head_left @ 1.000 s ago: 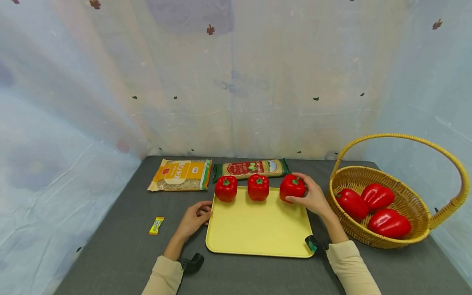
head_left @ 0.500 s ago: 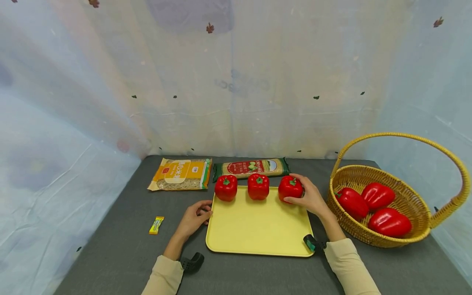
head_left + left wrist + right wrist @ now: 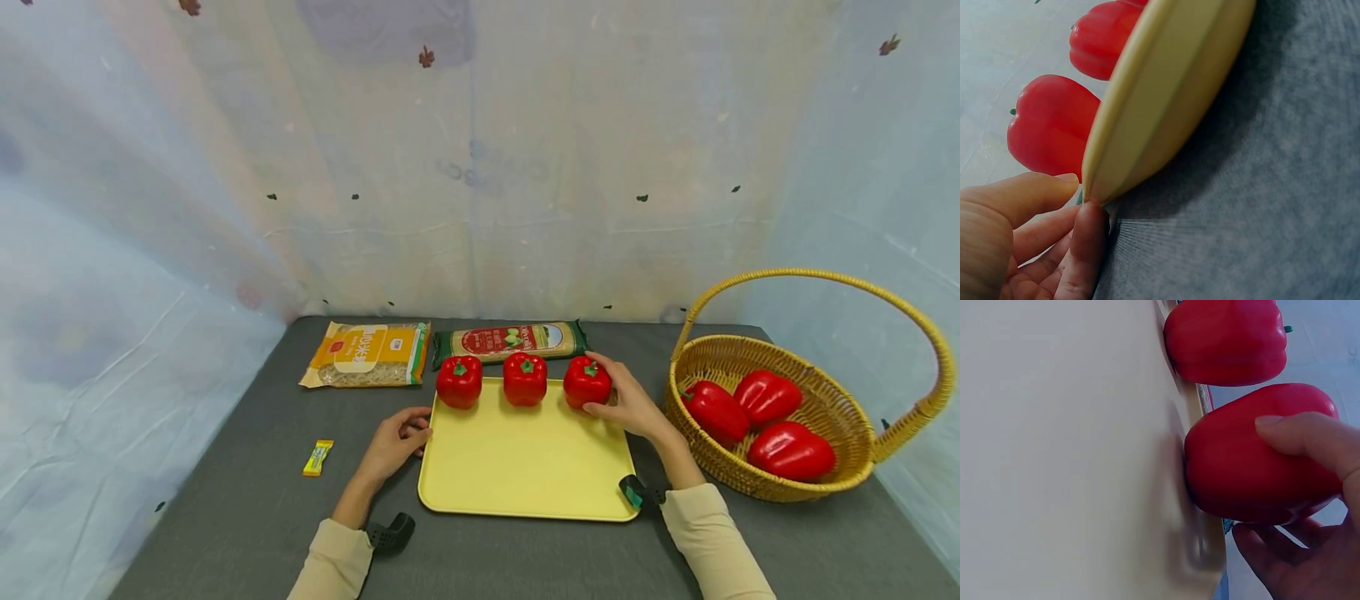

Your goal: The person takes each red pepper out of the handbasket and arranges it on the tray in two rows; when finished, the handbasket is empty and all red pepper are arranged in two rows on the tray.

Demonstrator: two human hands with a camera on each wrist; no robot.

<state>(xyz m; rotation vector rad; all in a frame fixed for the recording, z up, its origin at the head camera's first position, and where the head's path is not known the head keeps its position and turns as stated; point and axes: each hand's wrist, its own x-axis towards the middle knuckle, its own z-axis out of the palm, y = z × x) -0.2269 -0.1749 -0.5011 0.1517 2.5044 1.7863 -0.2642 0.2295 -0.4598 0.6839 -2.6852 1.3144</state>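
My right hand (image 3: 628, 406) grips a red bell pepper (image 3: 587, 383) at the back right corner of a yellow tray (image 3: 528, 467). In the right wrist view the thumb (image 3: 1285, 434) lies along one side of this pepper, and the fingers are on the other. Two more red bell peppers, a middle one (image 3: 525, 381) and a left one (image 3: 459, 383), stand stem up in a row along the tray's back edge. My left hand (image 3: 392, 446) holds the tray's left rim; thumb and fingertips meet at the rim in the left wrist view.
At the right stands a tall-handled wicker basket (image 3: 742, 482) holding three long red peppers (image 3: 792, 452). Behind the tray lie an orange grain bag (image 3: 367, 356) and a green-ended packet (image 3: 510, 342). A small yellow wrapped packet (image 3: 318, 458) is at the left.
The right bell pepper has shifted slightly left along the tray's back edge, towards the middle one, with my right hand on it. My left hand has stayed at the tray rim.
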